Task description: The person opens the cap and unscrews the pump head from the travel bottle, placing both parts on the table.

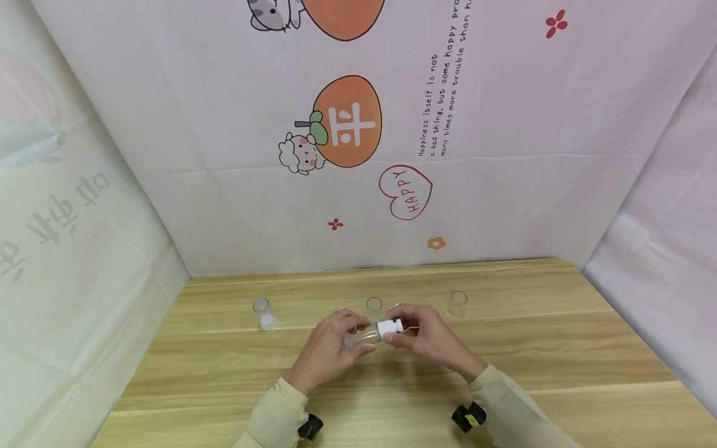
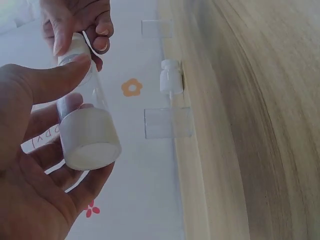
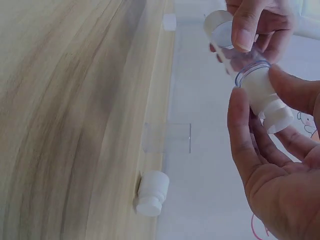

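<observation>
My left hand holds a clear plastic tube between thumb and fingers, tilted above the table. A white block fills the tube's lower end in the left wrist view. At the other end, my right hand pinches a small white bottle with a narrower cap. That bottle's body sits at the tube's rim, with thumb and forefinger right beside the rim. Behind the right hand, another white bottle stands on the table, mostly hidden in the head view.
A clear cup stands at the left, with a white round piece at its base. Clear cups stand at the back middle and back right. The wooden table meets a printed cloth wall behind them.
</observation>
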Demonstrator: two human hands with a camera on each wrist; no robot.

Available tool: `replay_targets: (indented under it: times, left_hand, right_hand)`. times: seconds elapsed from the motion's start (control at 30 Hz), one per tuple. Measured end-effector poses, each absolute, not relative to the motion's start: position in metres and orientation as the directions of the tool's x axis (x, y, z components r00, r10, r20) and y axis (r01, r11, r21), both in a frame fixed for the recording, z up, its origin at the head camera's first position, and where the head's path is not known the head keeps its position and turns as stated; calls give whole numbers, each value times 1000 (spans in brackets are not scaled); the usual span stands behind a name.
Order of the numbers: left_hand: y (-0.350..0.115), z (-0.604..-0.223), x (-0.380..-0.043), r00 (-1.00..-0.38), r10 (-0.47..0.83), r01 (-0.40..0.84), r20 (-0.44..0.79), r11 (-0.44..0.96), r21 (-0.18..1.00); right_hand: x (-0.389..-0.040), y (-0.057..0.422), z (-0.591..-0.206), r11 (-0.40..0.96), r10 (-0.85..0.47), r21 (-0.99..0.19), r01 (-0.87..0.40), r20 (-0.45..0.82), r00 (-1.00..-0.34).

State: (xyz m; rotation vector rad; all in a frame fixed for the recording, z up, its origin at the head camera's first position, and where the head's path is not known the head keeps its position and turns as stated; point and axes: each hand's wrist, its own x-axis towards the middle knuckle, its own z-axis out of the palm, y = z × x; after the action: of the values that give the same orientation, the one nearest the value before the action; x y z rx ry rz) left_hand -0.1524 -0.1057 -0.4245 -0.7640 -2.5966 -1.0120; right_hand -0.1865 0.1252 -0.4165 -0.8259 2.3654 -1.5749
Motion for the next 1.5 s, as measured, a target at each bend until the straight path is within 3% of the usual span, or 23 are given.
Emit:
replay_targets:
  times: [0.27, 0.53, 0.83, 1.07, 1.17, 1.3, 1.5]
  left_hand:
    - [-108, -426, -155, -864, 413, 476, 287, 488, 732]
    - [-109, -425, -154, -882, 431, 397, 193, 457, 796]
    - [-109, -424, -153, -874, 409, 448, 262, 474, 758]
    - [-107, -423, -151, -820, 392, 572, 417, 593, 567]
    - [-107, -424, -151, -806, 389, 589, 446, 599, 542]
    - [-107, -425, -152, -812, 385, 583, 439, 578, 571]
    - [-108, -425, -153, -861, 380, 498, 338, 492, 714]
  right_hand:
    - [-182, 126, -415, 249, -556, -873, -419, 226, -800]
    - [-180, 126, -414, 245, -548, -853, -461, 270, -791]
    - [-181, 126, -414, 294, -531, -838, -460, 257, -807]
    - [-185, 133, -413, 327, -576, -886, -328, 88, -813]
    - [-186, 135, -413, 300, -601, -912, -279, 47, -798]
    - [-187, 135, -412, 294, -606, -899, -323, 86, -791]
    - [-185, 135, -412, 268, -616, -867, -420, 181, -767]
